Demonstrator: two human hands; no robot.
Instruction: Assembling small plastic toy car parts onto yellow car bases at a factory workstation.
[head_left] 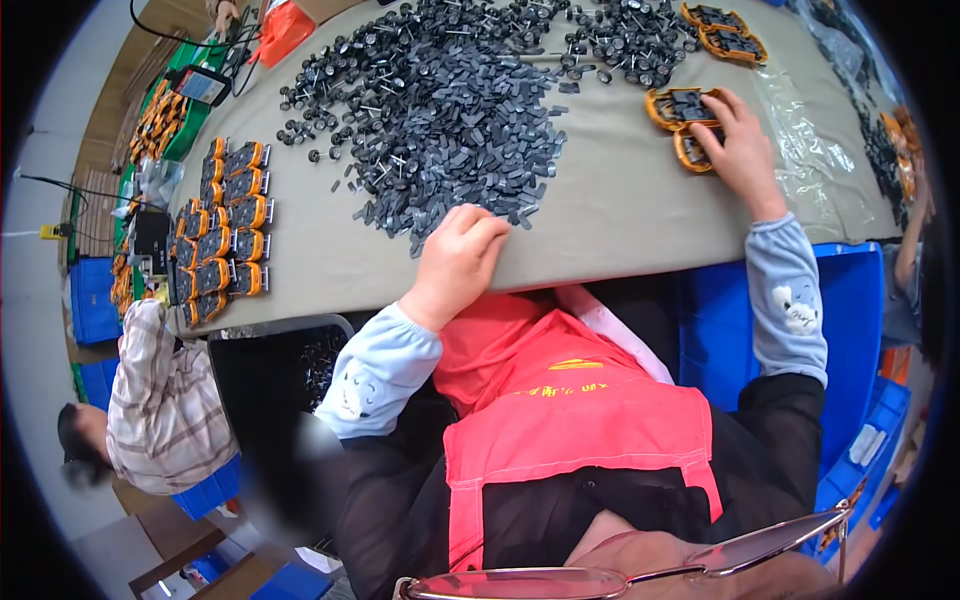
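Note:
My left hand [460, 258] is closed in a pinch at the near edge of a pile of small flat dark-grey pieces [460, 130]. What its fingertips hold, if anything, is hidden. To the right, my right hand [742, 158] grips the right side of an orange-and-black toy car body [680, 104], its fingers curled over the edge. A second orange-and-black body [692, 150] lies just below, by my thumb. The dark inner sides of both face up.
Black wheels on metal axles [640, 45] are heaped behind the flat pieces. Two more orange bodies [728, 32] lie at the far right. Rows of orange bodies with axles [225, 230] stand left. A black bin [270, 370] and blue crate [850, 330] flank me; a person [165, 400] sits left.

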